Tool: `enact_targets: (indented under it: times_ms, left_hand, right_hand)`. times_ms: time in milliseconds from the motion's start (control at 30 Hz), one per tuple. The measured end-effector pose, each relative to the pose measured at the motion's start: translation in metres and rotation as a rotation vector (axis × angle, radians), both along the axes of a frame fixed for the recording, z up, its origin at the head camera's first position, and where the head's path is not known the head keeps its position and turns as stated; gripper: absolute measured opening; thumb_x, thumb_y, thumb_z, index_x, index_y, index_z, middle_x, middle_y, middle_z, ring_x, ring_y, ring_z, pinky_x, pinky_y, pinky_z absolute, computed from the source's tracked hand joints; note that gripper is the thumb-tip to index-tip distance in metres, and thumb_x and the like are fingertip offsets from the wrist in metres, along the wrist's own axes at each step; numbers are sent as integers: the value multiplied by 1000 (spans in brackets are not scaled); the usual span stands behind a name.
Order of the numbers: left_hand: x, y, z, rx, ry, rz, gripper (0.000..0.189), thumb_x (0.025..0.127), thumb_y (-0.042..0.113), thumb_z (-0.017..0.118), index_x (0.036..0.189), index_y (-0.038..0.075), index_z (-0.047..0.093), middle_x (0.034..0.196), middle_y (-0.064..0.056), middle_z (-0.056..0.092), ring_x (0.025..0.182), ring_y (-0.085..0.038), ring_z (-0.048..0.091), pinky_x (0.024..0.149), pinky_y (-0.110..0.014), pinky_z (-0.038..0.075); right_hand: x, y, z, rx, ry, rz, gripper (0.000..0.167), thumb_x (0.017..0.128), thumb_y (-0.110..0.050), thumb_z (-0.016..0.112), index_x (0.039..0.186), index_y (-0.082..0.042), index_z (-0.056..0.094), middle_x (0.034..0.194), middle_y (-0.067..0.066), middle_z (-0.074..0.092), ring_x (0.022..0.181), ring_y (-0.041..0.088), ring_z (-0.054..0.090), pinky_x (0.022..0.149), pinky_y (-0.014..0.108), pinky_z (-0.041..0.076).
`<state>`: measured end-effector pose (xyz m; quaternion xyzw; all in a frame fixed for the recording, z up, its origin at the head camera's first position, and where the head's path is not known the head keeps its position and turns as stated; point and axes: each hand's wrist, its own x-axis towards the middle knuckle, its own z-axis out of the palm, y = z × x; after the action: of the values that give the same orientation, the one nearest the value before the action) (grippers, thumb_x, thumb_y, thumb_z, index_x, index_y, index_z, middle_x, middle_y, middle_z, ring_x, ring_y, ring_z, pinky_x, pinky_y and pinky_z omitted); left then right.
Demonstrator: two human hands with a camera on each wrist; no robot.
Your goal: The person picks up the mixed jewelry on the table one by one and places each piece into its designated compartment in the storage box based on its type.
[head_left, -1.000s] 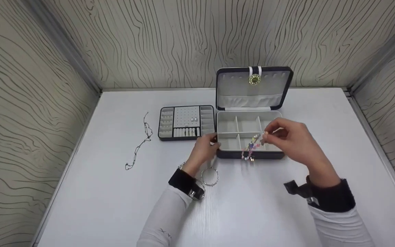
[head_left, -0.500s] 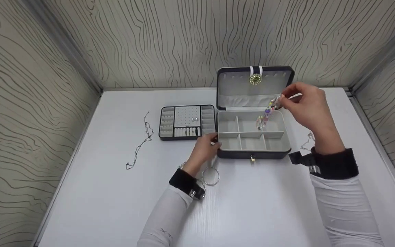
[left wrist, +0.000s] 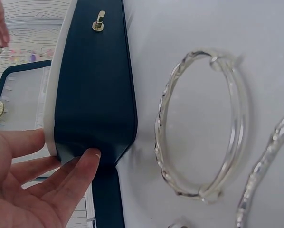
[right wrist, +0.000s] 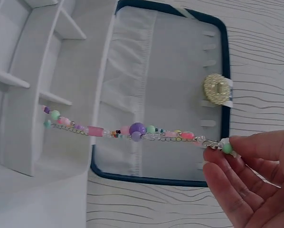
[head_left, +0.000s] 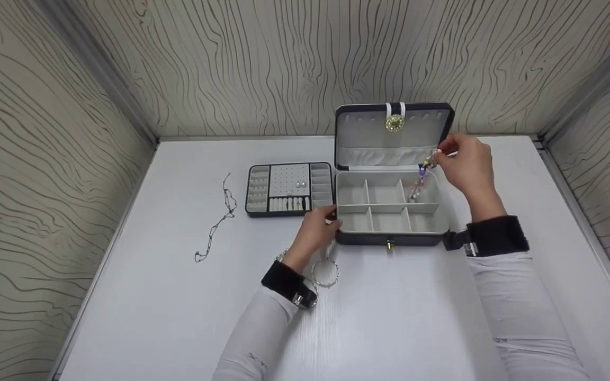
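Observation:
My right hand pinches one end of a beaded bracelet between thumb and fingers. Pastel beads, one large purple one among them, hang in a doubled strand. In the head view the strand's lower end dips into the back right compartment of the dark blue jewelry box, whose lid stands raised. My left hand rests its fingertips against the box's left side near the front corner; the left wrist view shows its fingers on the dark outer wall.
Left of the box lies a tray with pearl-like earrings and a ring row. Farther left is a thin chain necklace. Silver bangles lie by my left wrist; one bangle shows close. Patterned panels border the table.
My right hand has carried the beaded bracelet from the box's front to its back right, then slightly lower, into the compartment. My left hand has stayed at the box's side.

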<state>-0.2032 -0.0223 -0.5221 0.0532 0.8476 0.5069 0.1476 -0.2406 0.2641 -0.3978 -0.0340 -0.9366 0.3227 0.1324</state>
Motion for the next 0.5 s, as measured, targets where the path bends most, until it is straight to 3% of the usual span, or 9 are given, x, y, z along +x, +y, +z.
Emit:
enact_targets:
  times_ms: [167, 500]
  left_hand:
    - [0, -1, -1, -1, 12, -4, 53, 95, 10, 63, 144, 0, 45, 111, -10, 67, 83, -25, 68, 61, -26, 54]
    - [0, -2, 0, 33, -1, -12, 54, 95, 8, 62, 144, -2, 43, 110, -11, 66, 82, -31, 68, 59, -26, 54]
  right_hand:
    - [-8, 5, -29, 3, -38, 11, 15, 91, -8, 65, 99, 5, 64, 96, 24, 66, 93, 40, 62, 72, 44, 44]
    - [-12, 13, -76, 45, -162, 73, 15, 89, -11, 68, 94, 3, 65, 89, 20, 66, 79, 34, 61, 65, 42, 43]
